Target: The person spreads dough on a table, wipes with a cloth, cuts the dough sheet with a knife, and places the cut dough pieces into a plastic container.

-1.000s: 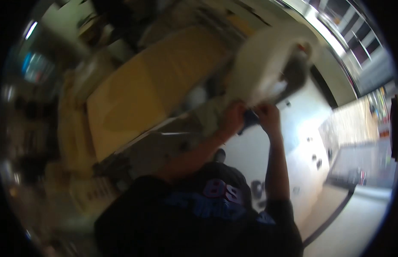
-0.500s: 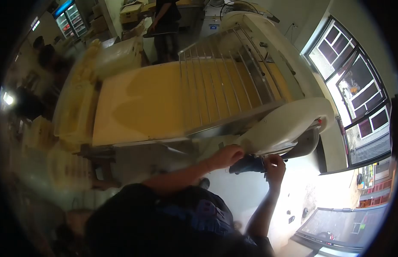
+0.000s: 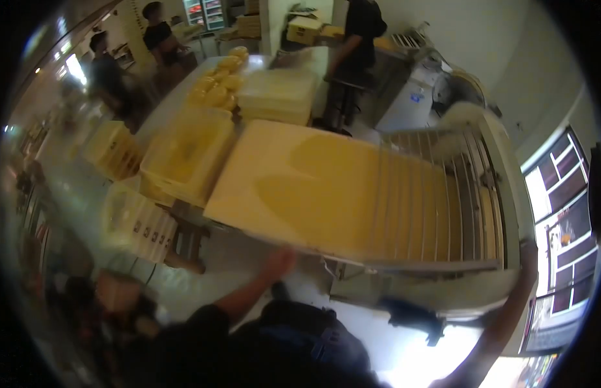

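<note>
A long dough sheeter fills the middle of the view, its pale belt (image 3: 249,174) carrying a wide yellow sheet of dough (image 3: 333,194) with a scalloped left edge. Over the right part of the belt lies a barred metal guard (image 3: 436,207). My left hand (image 3: 283,260) is close to the near edge of the belt; motion blur hides its fingers, and nothing shows in it. My right arm reaches far to the right, and my right hand (image 3: 528,252) is at the white machine housing (image 3: 513,187). Its fingers are smeared and I cannot tell what they touch.
Beyond the belt's left end stand a yellowish plastic tub (image 3: 190,155), a stack of lidded boxes (image 3: 278,94) and several round yellow pieces (image 3: 216,84). A person in black (image 3: 362,39) stands behind the sheeter. A dark cloth-like item (image 3: 410,317) hangs below its near side.
The view has swung left, showing more of the room. My hands were close together by the machine's rounded housing; now they are far apart, the left by the belt edge, the right at the housing.
</note>
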Motion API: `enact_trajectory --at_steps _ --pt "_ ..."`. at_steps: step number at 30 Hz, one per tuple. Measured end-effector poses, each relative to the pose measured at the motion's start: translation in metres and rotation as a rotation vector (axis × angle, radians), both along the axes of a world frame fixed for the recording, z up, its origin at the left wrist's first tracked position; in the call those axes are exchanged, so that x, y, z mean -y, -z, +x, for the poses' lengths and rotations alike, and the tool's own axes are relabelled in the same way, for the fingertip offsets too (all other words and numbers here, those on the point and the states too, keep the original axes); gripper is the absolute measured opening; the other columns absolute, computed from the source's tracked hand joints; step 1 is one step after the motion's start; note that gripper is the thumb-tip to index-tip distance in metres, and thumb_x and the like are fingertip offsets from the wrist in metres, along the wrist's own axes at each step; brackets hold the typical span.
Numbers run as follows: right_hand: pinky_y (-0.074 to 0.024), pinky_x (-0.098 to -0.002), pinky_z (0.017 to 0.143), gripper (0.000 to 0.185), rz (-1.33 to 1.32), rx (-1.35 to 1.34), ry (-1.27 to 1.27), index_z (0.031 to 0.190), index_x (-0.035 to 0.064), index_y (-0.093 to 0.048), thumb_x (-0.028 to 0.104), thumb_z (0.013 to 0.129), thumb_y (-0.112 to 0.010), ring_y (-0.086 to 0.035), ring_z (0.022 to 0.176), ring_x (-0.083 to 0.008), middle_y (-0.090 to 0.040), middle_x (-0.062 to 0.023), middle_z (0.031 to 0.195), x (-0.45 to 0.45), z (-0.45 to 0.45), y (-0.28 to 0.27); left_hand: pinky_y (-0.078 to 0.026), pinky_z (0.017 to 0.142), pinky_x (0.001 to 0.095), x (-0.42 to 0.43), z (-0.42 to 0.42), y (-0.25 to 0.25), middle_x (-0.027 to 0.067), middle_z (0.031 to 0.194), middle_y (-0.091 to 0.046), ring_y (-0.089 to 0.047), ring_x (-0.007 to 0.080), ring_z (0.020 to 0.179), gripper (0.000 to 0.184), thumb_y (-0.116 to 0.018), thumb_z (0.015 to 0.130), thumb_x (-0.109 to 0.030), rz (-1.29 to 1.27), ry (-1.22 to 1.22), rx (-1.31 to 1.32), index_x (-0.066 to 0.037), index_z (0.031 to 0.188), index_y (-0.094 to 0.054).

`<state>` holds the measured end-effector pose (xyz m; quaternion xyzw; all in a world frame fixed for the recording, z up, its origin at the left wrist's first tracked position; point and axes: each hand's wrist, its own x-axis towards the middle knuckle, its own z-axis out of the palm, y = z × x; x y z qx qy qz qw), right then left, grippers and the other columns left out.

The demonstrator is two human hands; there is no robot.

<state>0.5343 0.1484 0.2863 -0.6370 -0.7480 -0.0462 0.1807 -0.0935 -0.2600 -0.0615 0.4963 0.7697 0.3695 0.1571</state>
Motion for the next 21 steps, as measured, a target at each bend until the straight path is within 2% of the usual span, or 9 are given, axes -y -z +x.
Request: enact_trajectory --at_steps 2,4,6,9,12,14,16,18,21 --pt "-0.0488 -0.0413 0.066 0.016 -0.120 0.051 0.108 0.094 0.0020 -0.063 0.011 0.082 -0.058 -0.063 0.075 -0.0347 -0.065 -0.0203 0.081 0.007 -0.003 0.005 -0.049 0.065 0.0408 0.044 -0.022 0.054 0.0154 0.078 -0.062 -0.063 0.0332 0.073 0.014 -0.061 0.084 -0.017 0.094 -0.076 -0.080 -0.009 0.095 -0.059" --pt "-0.0484 -0.0396 0.065 0.020 -0.176 -0.006 0.150 0.098 0.0028 -0.062 0.016 0.084 -0.057 -0.062 0.074 -0.0313 -0.063 -0.0177 0.079 0.016 0.016 0.034 -0.050 0.067 0.0416 0.084 -0.030 0.052 0.0164 0.079 -0.063 -0.063 0.0348 0.074 0.014 -0.060 0.085 -0.018 0.053 -0.280 0.008 -0.009 0.096 -0.058" --pt "-0.0480 -0.0379 0.065 0.024 -0.192 -0.079 0.173 0.102 0.0036 -0.061 0.022 0.087 -0.055 -0.061 0.073 -0.0280 -0.061 -0.0150 0.077 0.015 0.035 0.048 -0.050 0.067 0.0422 0.122 -0.038 0.057 0.0164 0.080 -0.064 -0.064 0.0358 0.075 0.016 -0.059 0.086 -0.019 -0.093 -0.423 -0.032 -0.007 0.096 -0.058" --pt "-0.0474 -0.0354 0.064 0.031 -0.178 -0.204 0.193 0.108 0.0049 -0.059 0.030 0.090 -0.053 -0.059 0.071 -0.0229 -0.059 -0.0110 0.074 -0.014 0.064 0.043 -0.050 0.074 0.0445 0.183 -0.056 0.098 0.0184 0.089 -0.064 -0.063 0.0374 0.082 0.020 -0.058 0.087 -0.020 -0.412 -0.543 0.118 -0.004 0.099 -0.057" --pt "-0.0468 -0.0328 0.063 0.039 -0.143 -0.318 0.174 0.113 0.0061 -0.058 0.039 0.093 -0.052 -0.058 0.070 -0.0179 -0.056 -0.0069 0.071 -0.063 0.090 0.019 -0.046 0.086 0.0475 0.225 -0.074 0.115 0.0252 0.109 -0.058 -0.057 0.0414 0.099 0.036 -0.049 0.092 -0.032 -0.644 -0.661 0.192 -0.001 0.110 -0.053" --pt "-0.0464 -0.0311 0.062 0.044 -0.067 -0.420 0.157 0.117 0.0069 -0.057 0.044 0.096 -0.050 -0.057 0.069 -0.0145 -0.055 -0.0042 0.069 -0.102 0.098 0.005 -0.046 0.089 0.0464 0.238 -0.084 0.116 0.0242 0.107 -0.058 -0.056 0.0405 0.101 0.035 -0.051 0.092 -0.029 -0.544 -0.704 0.138 0.000 0.112 -0.051" --pt "-0.0387 -0.0232 0.055 0.033 0.190 -0.649 0.149 0.111 0.0032 -0.060 0.031 0.093 -0.057 -0.050 0.058 -0.0083 -0.060 -0.0034 0.072 -0.085 0.056 -0.005 -0.046 0.087 0.0461 0.224 -0.095 0.091 0.0228 0.104 -0.059 -0.056 0.0396 0.102 0.031 -0.053 0.091 -0.026 -0.508 -0.808 0.110 0.000 0.109 -0.052" --pt "-0.0452 -0.0270 0.064 0.022 0.180 -0.453 -0.007 0.100 0.0007 -0.062 0.020 0.094 -0.053 -0.059 0.069 -0.0124 -0.063 -0.0050 0.076 -0.076 0.044 -0.010 -0.047 0.083 0.0444 0.206 -0.111 0.068 0.0204 0.100 -0.060 -0.057 0.0373 0.097 0.027 -0.053 0.092 -0.022 -0.333 -0.771 -0.085 0.000 0.107 -0.053" --pt "-0.0460 -0.0285 0.073 0.023 -0.095 -0.652 0.075 0.101 -0.0001 -0.062 0.020 0.093 -0.054 -0.060 0.078 -0.0140 -0.065 -0.0067 0.082 -0.087 0.057 -0.018 -0.048 0.073 0.0384 0.167 -0.126 0.031 0.0160 0.092 -0.059 -0.058 0.0309 0.081 0.019 -0.054 0.093 -0.018 0.058 -0.913 -0.110 -0.001 0.102 -0.056"
